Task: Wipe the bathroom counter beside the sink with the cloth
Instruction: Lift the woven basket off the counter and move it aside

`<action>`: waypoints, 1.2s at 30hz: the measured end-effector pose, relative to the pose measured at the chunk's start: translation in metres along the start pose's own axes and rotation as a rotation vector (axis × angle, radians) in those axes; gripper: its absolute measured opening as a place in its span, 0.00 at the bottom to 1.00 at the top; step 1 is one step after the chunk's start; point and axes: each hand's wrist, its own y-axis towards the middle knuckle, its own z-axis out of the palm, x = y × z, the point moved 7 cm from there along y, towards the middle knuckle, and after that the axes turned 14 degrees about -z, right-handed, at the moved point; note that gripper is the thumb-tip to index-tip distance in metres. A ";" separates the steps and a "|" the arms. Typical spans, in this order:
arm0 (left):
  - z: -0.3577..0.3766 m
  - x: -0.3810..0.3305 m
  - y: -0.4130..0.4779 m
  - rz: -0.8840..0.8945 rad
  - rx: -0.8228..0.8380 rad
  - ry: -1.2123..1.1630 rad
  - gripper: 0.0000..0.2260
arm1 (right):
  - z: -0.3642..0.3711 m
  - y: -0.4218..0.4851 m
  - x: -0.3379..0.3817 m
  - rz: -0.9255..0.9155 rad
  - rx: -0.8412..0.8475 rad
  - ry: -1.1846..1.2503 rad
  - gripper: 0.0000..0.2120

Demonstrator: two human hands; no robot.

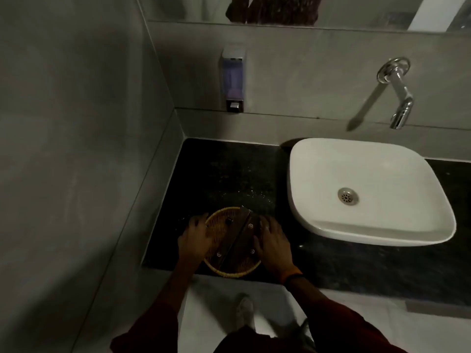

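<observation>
A round woven basket (221, 261) sits at the front edge of the black stone counter (224, 171), left of the white sink (364, 235). Two dark flat packets (238, 238) lie across the basket. My left hand (195, 238) grips the basket's left rim. My right hand (272, 242) holds its right side, fingers over a packet. No cloth is visible. Small specks or droplets dot the counter behind the basket.
A soap dispenser (233, 80) hangs on the back wall above the counter. A chrome tap (397, 95) juts from the wall over the sink. A grey wall (76, 149) closes the counter's left side. A mirror (305, 8) runs along the top.
</observation>
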 end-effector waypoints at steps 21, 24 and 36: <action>0.124 -0.097 -0.160 0.066 0.263 -0.297 0.17 | -0.084 -0.205 -0.130 0.337 -0.120 0.326 0.23; 0.166 -0.145 -0.192 0.104 0.344 -0.288 0.19 | -0.110 -0.251 -0.180 0.399 -0.162 0.302 0.23; 0.269 -0.390 -0.288 0.206 0.355 -0.327 0.20 | -0.236 -0.357 -0.400 0.528 -0.287 0.246 0.19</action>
